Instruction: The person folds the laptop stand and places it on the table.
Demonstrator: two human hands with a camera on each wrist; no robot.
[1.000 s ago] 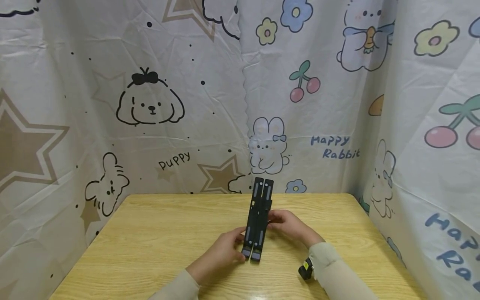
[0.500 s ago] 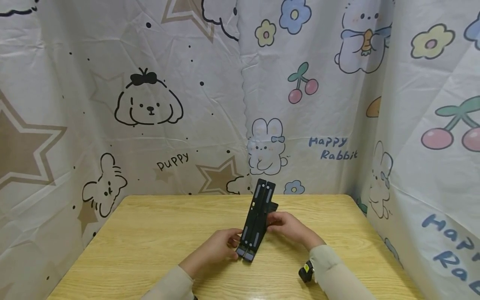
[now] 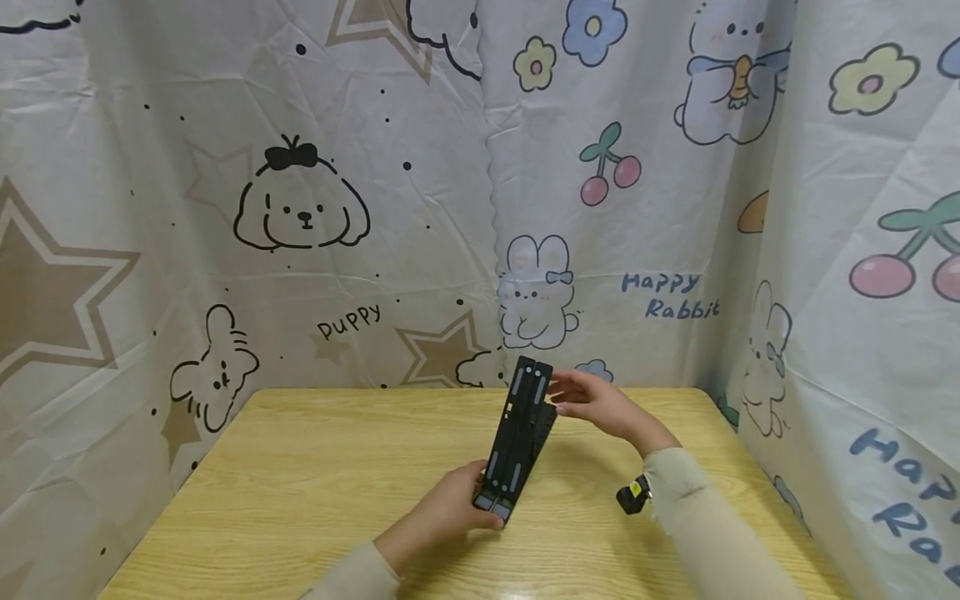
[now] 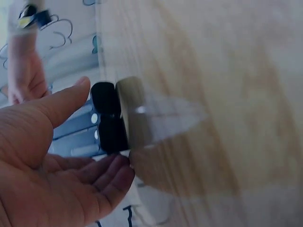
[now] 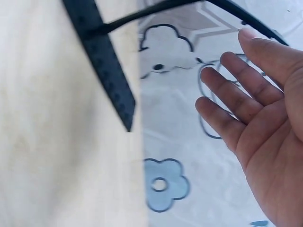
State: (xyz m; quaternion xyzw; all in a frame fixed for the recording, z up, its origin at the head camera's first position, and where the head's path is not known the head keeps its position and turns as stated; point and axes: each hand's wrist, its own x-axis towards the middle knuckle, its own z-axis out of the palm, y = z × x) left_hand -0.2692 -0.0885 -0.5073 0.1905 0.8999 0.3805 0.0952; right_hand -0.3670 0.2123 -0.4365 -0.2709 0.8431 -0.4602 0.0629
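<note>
A black folding laptop stand [image 3: 513, 442] leans upward over the table, its two long bars side by side with grey pads. My left hand [image 3: 453, 500] holds its lower end between thumb and fingers; in the left wrist view, two dark bar ends [image 4: 112, 116] lie between them. Beside the upper end is my right hand [image 3: 603, 406], fingers loosely extended. In the right wrist view, that hand [image 5: 265, 109] has spread fingers, and the stand's notched base bar [image 5: 102, 61] angles away from a thin upper bar [image 5: 161, 7]. Whether the right fingertips touch the stand is unclear.
The wooden table [image 3: 330, 450] spreads beneath both hands. A patterned cloth curtain [image 3: 420, 208] encloses the back and sides. A small black device with a yellow mark [image 3: 633, 495] sits at the right wrist.
My right hand has moved up and away from the stand's middle to its upper end. The stand has tilted further, its notched base opening out from the bars. My left hand has closed around the lower end.
</note>
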